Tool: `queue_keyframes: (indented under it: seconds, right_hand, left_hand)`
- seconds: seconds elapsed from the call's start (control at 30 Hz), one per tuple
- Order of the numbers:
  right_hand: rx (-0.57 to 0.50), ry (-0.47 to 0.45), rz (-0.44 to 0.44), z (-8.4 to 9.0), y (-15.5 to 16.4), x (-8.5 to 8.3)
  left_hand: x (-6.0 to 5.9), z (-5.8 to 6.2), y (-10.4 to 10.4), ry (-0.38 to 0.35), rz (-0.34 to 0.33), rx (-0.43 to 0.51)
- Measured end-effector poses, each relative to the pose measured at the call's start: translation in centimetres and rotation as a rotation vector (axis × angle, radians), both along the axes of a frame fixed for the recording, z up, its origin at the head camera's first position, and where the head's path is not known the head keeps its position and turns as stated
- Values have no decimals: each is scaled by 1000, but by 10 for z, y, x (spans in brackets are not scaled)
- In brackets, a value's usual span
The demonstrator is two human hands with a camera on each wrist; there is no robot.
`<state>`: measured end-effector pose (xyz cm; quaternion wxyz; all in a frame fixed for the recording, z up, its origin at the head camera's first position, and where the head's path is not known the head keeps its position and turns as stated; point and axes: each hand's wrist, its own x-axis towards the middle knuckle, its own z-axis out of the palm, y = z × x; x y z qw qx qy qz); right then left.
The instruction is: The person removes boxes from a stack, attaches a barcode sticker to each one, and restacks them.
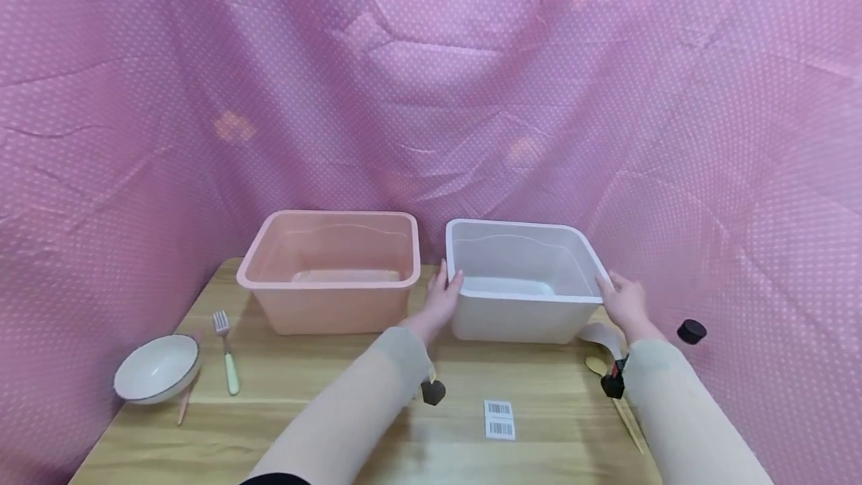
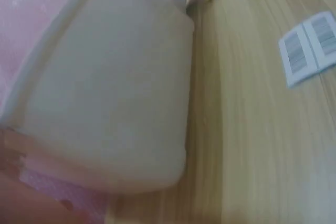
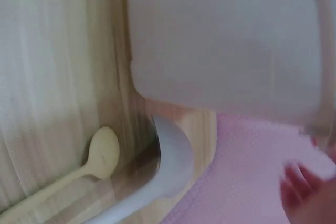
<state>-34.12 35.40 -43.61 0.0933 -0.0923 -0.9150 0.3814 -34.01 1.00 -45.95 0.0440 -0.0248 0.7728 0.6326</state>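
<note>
Between two hands, a white plastic tub [image 1: 521, 283] stands on a wooden table [image 1: 350, 395], held at its two short ends. At the tub's left end, the left hand [image 1: 442, 298] presses its fingers against the rim and upper wall, thumb near the front corner. At the right end, the right hand [image 1: 622, 302] wraps the rim corner the same way. Both hands grip the tub; how far the fingers hook over the rim cannot be told, since the wrist views are blurred.

To handle the tub well, it seems best to keep both grips level on the rim and move the two hands together, so the tub neither tilts nor twists. Care is likely needed at the right grip, where utensils lie close beside the tub's base.

Counted: two tubs, the held white one and a pink tub [image 1: 333, 272] just left of the left hand. One white bowl [image 1: 156, 369] and one fork [image 1: 227, 354] lie well away to the left. Two spoons lie just below the right hand: a pale yellow spoon [image 3: 97, 161] and a white ladle-like spoon [image 3: 168, 166]. One barcode sticker [image 1: 500, 419] lies nearer the person, between the forearms.
</note>
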Motion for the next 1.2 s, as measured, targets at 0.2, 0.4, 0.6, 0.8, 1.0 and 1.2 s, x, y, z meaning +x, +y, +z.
queue_keyframes:
  seconds: [0.2, 0.4, 0.6, 0.8, 1.0, 1.2]
  right_hand:
    - [134, 429, -112, 0, -47, 37]
    - [-13, 268, 168, -40, -91, 110]
    - [-452, -255, 137, -84, -112, 138]
    - [-506, -297, 88, -102, -131, 140]
    - [-469, -350, 132, -111, -147, 134]
    - [-553, -304, 192, -103, -168, 130]
  left_hand:
    - [31, 15, -14, -33, -43, -45]
    - [84, -13, -37, -92, -29, 40]
    - [111, -60, -31, -289, -211, 199]
    - [123, -86, -5, -347, -193, 229]
    - [126, -89, 8, -364, -137, 250]
    - [125, -87, -5, -318, -140, 240]
